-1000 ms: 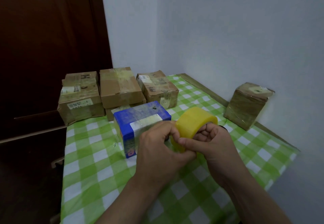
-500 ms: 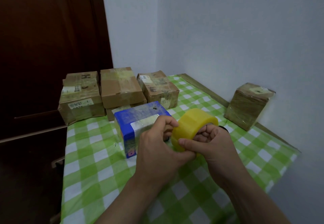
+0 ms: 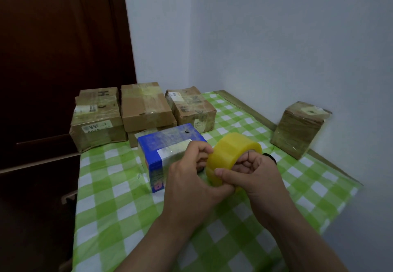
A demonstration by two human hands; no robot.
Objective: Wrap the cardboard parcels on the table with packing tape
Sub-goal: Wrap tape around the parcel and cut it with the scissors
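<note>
A yellow roll of packing tape (image 3: 231,150) is held above the table in front of me. My right hand (image 3: 255,176) grips it, fingers curled through its core and thumb on the outer face. My left hand (image 3: 191,176) pinches at the roll's left edge with curled fingers. Just behind my left hand a blue parcel (image 3: 168,146) with a white label stands on the green checked tablecloth (image 3: 110,197). Several brown cardboard parcels (image 3: 144,108) are lined up at the table's far end.
One taped brown box (image 3: 297,129) stands alone against the right wall. A dark wooden door (image 3: 53,59) fills the left side. A small black object (image 3: 270,157) lies on the cloth behind my right hand. The table's right edge runs along the wall.
The roll has tipped slightly upward and both hands have shifted a little on it. The parcels have not moved.
</note>
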